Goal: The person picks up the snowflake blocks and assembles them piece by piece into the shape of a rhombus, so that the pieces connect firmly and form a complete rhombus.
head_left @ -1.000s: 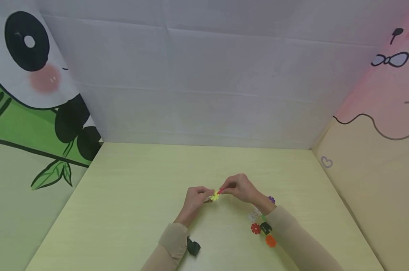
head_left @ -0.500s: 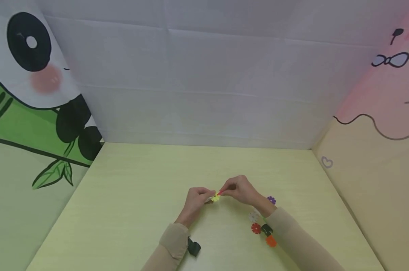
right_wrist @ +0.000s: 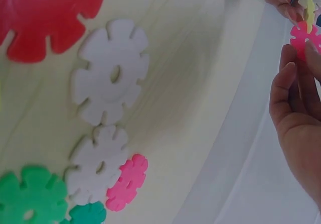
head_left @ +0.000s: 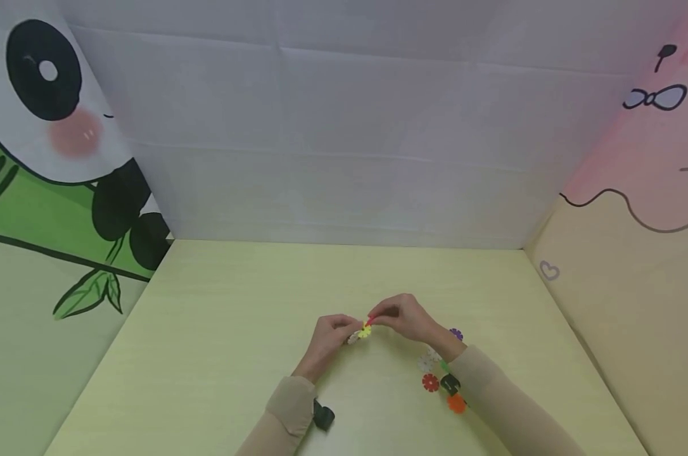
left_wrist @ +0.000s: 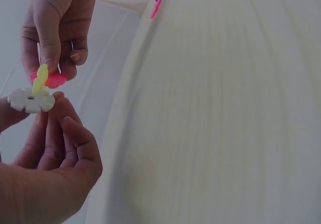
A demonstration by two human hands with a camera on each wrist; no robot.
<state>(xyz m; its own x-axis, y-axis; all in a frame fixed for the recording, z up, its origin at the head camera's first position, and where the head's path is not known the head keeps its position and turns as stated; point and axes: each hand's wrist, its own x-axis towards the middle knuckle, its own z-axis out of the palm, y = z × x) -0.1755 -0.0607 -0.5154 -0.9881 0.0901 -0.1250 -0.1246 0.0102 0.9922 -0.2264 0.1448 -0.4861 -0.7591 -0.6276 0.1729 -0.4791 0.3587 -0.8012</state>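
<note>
Above the table my left hand (head_left: 328,339) pinches a white notched snowflake disc (left_wrist: 19,100) at its edge. A yellow snowflake disc (left_wrist: 39,81) stands edge-on from the white one, and their notches seem to meet. Opposite, my right hand (head_left: 405,318) pinches a pink snowflake disc (right_wrist: 299,35) between thumb and fingers. The pink disc touches the yellow one crosswise; whether their slots are engaged I cannot tell. In the head view the fingers hide most of the pink disc.
Several loose discs lie near my right forearm: red (head_left: 430,382), orange (head_left: 456,404), purple (head_left: 455,333), white (right_wrist: 93,81), green (right_wrist: 45,184) and a small pink disc (right_wrist: 131,176). Dark box-like items (head_left: 324,417) show beside both sleeves. Printed cloth walls surround the table (head_left: 235,304).
The yellow disc has shifted slightly right, closer to the right fingertips. More of the white disc shows below the left fingers. Both hands have stayed almost in place.
</note>
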